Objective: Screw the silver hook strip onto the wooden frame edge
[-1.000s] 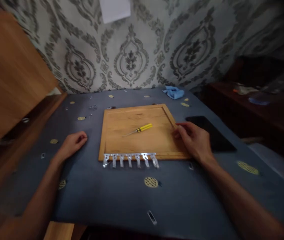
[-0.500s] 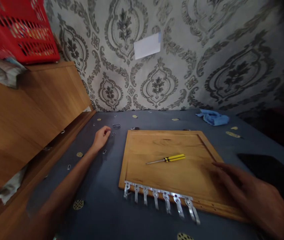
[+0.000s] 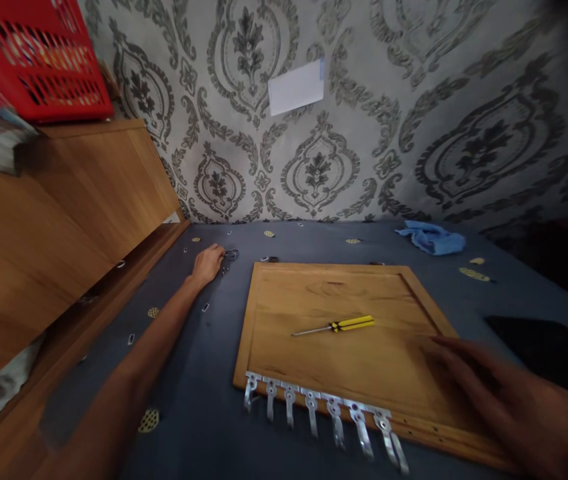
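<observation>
A wooden board (image 3: 364, 363) lies flat on a blue-grey patterned cloth (image 3: 204, 413). A yellow-handled screwdriver (image 3: 337, 326) rests on its middle. A row of several metal brackets (image 3: 321, 410) is fixed along the board's near edge. My left hand (image 3: 208, 263) reaches far out to the left of the board, fingers curled over small metal parts (image 3: 231, 254) on the cloth. My right hand (image 3: 514, 400) lies flat on the board's right near corner, fingers stretched out, blurred.
A wooden cabinet side (image 3: 54, 220) stands at the left with a red basket (image 3: 29, 53) on top. A blue rag (image 3: 431, 238) lies at the back right. A dark flat object (image 3: 549, 347) lies right of the board. Small metal bits are scattered on the cloth.
My left hand has stretched from near the board's left edge out to the small metal parts at the far left. The view has swung up and left. My right hand stays on the board.
</observation>
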The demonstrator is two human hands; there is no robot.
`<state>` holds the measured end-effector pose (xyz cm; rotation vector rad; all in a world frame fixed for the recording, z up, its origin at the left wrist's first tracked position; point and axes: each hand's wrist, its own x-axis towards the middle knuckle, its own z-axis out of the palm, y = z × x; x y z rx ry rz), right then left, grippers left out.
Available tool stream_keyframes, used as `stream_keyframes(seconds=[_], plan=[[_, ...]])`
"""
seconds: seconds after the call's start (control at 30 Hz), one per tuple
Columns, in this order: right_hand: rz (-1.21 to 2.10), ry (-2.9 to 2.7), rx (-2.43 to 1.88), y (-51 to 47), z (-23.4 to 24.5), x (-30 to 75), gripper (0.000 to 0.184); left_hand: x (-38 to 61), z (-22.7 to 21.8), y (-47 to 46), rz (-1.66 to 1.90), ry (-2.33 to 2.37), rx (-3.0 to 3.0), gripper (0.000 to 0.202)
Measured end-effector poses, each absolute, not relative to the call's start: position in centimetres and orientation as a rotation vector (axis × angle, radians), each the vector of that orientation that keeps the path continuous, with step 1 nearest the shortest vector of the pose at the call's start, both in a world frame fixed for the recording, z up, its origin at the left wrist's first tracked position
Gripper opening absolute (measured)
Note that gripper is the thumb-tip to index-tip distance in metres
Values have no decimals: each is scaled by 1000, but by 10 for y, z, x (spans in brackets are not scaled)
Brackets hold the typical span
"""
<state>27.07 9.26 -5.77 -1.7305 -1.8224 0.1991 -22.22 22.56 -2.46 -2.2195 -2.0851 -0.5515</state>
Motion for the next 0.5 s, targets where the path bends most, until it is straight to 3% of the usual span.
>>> stream_keyframes(seconds=[0.5], plan=[[199, -1841, -1803, 91, -60, 271, 58, -246, -44, 187, -997, -2199, -2417, 34]])
